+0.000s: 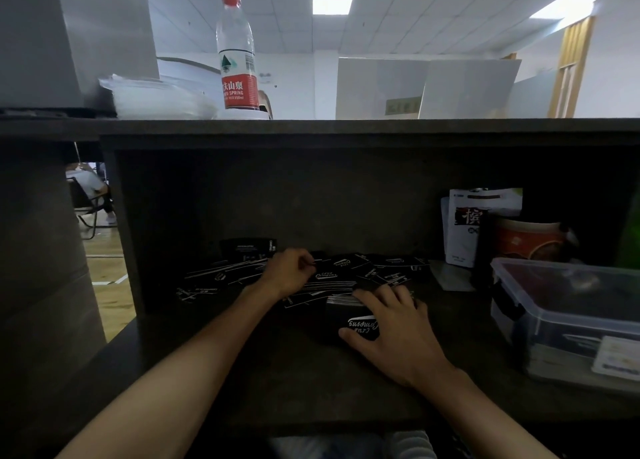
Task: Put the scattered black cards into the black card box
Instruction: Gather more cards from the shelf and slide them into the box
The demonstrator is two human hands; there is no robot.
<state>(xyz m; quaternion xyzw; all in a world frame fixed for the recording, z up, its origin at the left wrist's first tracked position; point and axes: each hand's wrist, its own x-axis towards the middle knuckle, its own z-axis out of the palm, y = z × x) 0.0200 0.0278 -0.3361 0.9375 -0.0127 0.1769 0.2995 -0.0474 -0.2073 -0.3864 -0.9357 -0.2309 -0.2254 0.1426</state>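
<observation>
Several black cards (pixel 221 276) with white print lie scattered across the back of the dark desk. A black card box (pixel 349 322) with white lettering lies nearer me, with a stack of cards showing at its far end. My right hand (pixel 391 330) grips the box, thumb on its near side and fingers over the top. My left hand (pixel 291 275) reaches into the scattered pile with curled fingers and pinches a card. A second black box (pixel 247 247) stands behind the cards.
A clear plastic container (pixel 568 306) sits at the right, with a red tin (pixel 526 239) and a white pouch (pixel 467 226) behind it. On the shelf (pixel 346 126) above stand a water bottle (pixel 237 53) and stacked clear lids (pixel 156 97).
</observation>
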